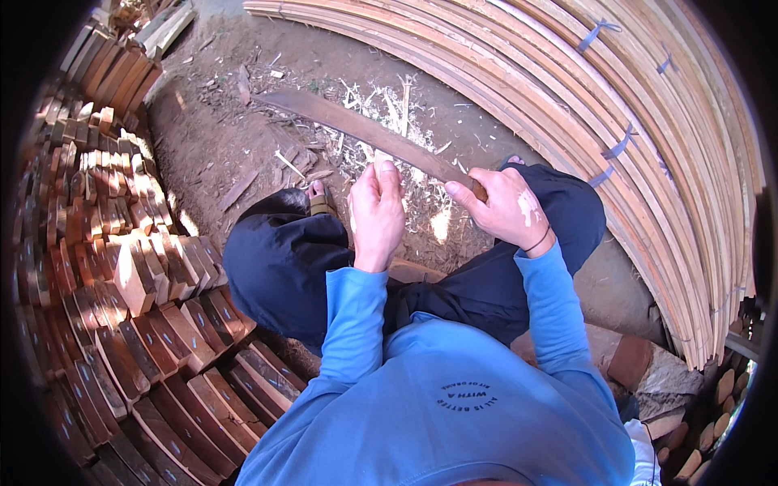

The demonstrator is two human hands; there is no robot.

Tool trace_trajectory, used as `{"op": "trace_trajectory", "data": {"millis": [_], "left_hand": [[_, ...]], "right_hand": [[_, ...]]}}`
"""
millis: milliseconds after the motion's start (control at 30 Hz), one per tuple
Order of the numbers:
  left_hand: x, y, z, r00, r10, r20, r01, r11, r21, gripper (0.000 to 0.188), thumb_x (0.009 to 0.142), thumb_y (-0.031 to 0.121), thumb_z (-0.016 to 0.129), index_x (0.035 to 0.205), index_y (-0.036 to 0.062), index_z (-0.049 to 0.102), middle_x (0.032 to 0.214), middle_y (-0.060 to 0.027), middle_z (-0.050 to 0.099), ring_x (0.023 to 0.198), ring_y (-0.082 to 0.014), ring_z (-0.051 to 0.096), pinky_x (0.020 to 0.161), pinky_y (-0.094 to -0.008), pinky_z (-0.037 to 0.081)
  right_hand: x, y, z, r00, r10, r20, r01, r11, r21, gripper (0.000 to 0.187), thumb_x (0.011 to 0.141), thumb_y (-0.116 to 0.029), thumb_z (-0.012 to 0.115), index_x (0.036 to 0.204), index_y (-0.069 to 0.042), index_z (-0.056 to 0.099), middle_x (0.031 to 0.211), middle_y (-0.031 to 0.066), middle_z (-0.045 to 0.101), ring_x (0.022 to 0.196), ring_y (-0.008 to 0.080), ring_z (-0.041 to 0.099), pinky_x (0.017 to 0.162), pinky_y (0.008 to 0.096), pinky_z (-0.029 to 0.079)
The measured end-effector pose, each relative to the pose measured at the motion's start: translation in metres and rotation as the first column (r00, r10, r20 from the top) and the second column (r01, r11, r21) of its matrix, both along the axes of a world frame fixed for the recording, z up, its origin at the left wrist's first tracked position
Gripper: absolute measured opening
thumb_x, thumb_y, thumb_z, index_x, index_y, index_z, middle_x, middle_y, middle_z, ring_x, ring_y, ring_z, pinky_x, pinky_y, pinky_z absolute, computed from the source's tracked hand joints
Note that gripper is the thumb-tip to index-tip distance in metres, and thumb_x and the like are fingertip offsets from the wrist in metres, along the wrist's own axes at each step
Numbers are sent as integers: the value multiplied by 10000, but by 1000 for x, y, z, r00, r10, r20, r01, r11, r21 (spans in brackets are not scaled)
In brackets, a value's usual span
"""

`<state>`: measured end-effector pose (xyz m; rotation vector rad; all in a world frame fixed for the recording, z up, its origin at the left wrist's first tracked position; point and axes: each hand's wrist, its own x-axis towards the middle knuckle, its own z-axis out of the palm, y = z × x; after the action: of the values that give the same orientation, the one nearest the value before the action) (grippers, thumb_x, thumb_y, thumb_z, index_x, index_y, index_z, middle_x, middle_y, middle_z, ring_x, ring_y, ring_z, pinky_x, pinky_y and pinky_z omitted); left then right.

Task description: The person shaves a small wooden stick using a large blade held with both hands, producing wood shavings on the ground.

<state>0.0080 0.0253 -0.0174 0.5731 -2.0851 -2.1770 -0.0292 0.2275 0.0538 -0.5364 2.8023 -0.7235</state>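
Note:
My right hand [506, 206] is wrapped around the handle of a machete [356, 127]. Its long, wide brown blade points away to the far left and passes just beyond my left hand. My left hand [378, 212] is closed, thumb up, on a small pale piece of wood [382, 156]. Only the tip of that piece shows, close to the blade; the fingers hide most of it. Whether the blade touches the wood I cannot tell. Pale wood shavings [417, 206] lie scattered on the ground beneath and beyond both hands.
Stacked short wooden blocks [174, 340] rise close on my left. Long thin wooden strips [559, 105], bundled with blue ties, curve along the far and right sides. My bent knees in dark trousers [279, 259] flank the hands. Bricks or stones [632, 362] lie at lower right.

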Motion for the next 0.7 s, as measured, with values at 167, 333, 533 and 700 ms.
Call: {"op": "trace_trajectory", "data": {"millis": [167, 333, 533, 700], "left_hand": [[10, -1, 4, 997, -44, -56, 45, 999, 17, 327, 1145, 307, 501, 937, 66, 577, 686, 68, 465, 587, -23, 382, 509, -241, 297], [6, -5, 27, 995, -77, -60, 95, 900, 426, 216, 1149, 309, 501, 1069, 114, 549, 661, 94, 396, 520, -6, 314, 446, -204, 213], [6, -4, 33, 995, -99, 20, 69, 812, 579, 235, 1151, 336, 475, 1039, 138, 534, 724, 69, 402, 535, -20, 277, 444, -209, 204], [5, -16, 36, 992, -129, 9, 82, 684, 725, 301, 1152, 336, 436, 969, 107, 507, 693, 60, 376, 510, -30, 261, 424, -234, 183]], "right_hand": [[-37, -6, -32, 982, -181, 47, 181, 983, -3, 680, 1007, -603, 593, 892, 51, 740, 711, 295, 672, 715, 479, 693, 702, 538, 553], [-33, 12, -23, 953, -206, 224, 255, 942, -218, 660, 1073, -538, 548, 833, 56, 703, 529, 134, 574, 490, 273, 678, 483, 407, 492], [-12, 28, -12, 991, 3, 132, 43, 940, -338, 598, 1052, -500, 622, 779, 31, 655, 518, 146, 521, 449, 261, 577, 493, 381, 437], [-1, 34, 1, 992, 114, 59, -94, 961, -262, 544, 1000, -498, 691, 817, 14, 697, 574, 218, 529, 521, 391, 559, 529, 440, 435]]}}
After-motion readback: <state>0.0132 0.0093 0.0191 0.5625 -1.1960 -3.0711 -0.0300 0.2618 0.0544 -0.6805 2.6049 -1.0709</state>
